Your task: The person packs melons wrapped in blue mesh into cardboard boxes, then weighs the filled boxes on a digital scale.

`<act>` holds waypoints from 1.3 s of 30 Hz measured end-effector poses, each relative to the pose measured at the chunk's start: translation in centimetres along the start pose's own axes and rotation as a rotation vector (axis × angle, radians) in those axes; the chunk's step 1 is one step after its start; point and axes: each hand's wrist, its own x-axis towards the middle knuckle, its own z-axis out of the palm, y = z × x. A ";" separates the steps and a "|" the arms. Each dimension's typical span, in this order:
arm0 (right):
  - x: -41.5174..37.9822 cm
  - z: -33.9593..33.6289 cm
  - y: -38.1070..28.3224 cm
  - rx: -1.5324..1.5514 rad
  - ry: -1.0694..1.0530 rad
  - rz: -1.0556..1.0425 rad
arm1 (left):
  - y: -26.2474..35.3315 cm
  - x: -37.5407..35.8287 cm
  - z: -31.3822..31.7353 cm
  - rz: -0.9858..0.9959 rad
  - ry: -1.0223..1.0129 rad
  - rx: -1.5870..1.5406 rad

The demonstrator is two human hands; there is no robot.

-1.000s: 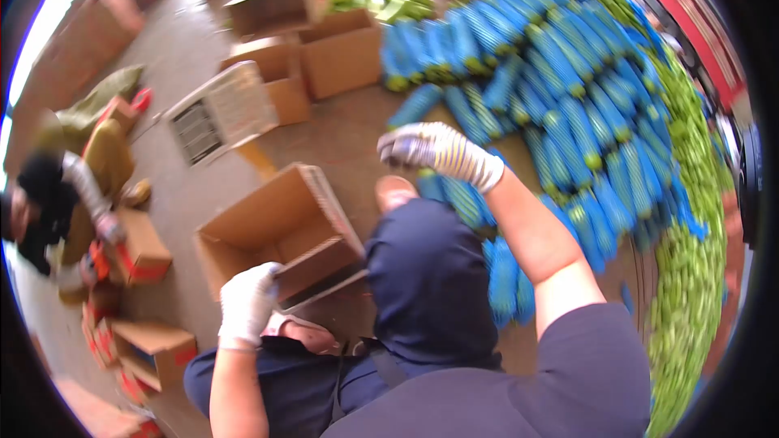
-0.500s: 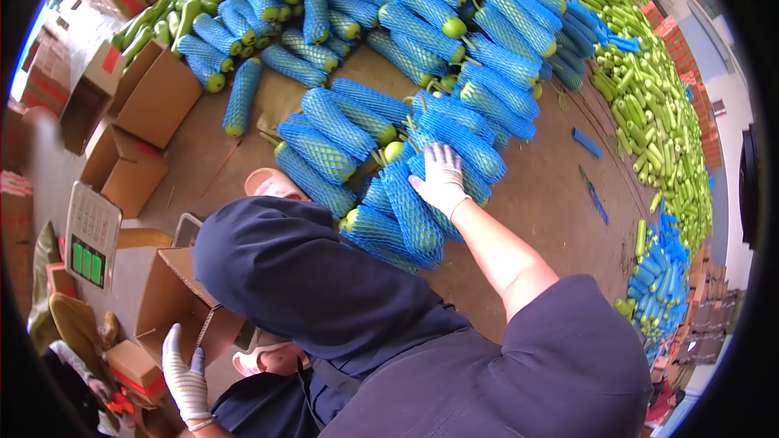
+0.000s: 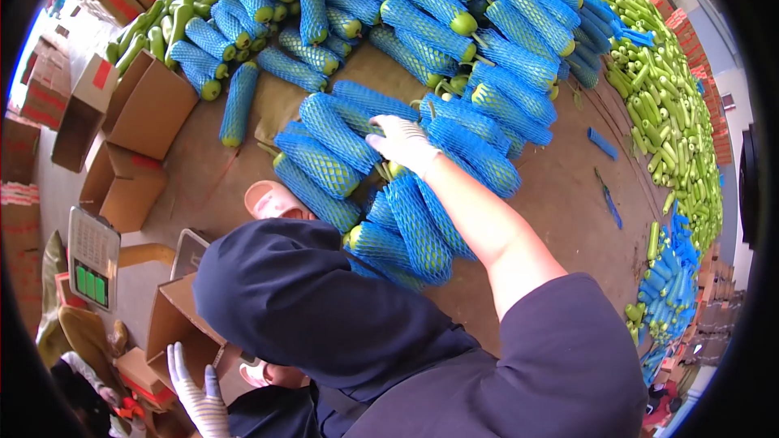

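Observation:
My right hand [image 3: 406,144], in a white knit glove, is over a group of long green gourds, each sleeved in blue foam netting. Its fingers stretch leftward, thumb apart, close to the upper end of a netted gourd [image 3: 337,136]. Just below the wrist lie more netted gourds, one [image 3: 418,227] pointing down toward my leg. My left hand [image 3: 197,397], in a striped glove, is low on the left with fingers spread and holds nothing. Beside it an open cardboard box [image 3: 185,316] leans near my knee.
A scale display [image 3: 94,258] with green digits stands at left, near empty cartons [image 3: 150,105]. More netted gourds [image 3: 430,0] lie ahead; bare gourds are piled at upper left [image 3: 166,24] and along the right [image 3: 665,113]. A person's gloved hand shows at lower left.
My right hand has moved left and slightly forward, from the right-hand gourds to those nearer the middle. My left hand has shifted slightly down and right, still spread.

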 end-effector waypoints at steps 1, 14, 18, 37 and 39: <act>1.7 2.2 1.1 -0.098 0.071 -0.012 | 0.7 0.2 -0.3 -0.030 -0.030 -0.030; 3.3 8.8 -0.9 -0.133 -0.117 0.129 | 1.7 3.2 1.2 0.002 -0.197 0.010; 4.5 8.5 0.3 -0.094 -0.170 0.098 | -0.1 3.9 2.1 0.012 -0.235 -0.054; -0.4 -25.5 30.9 0.428 0.853 0.689 | -4.4 4.6 1.2 -0.076 -0.418 -0.409; 0.6 -24.8 34.8 0.543 0.825 0.642 | -7.2 4.9 0.8 -0.098 -0.422 -0.439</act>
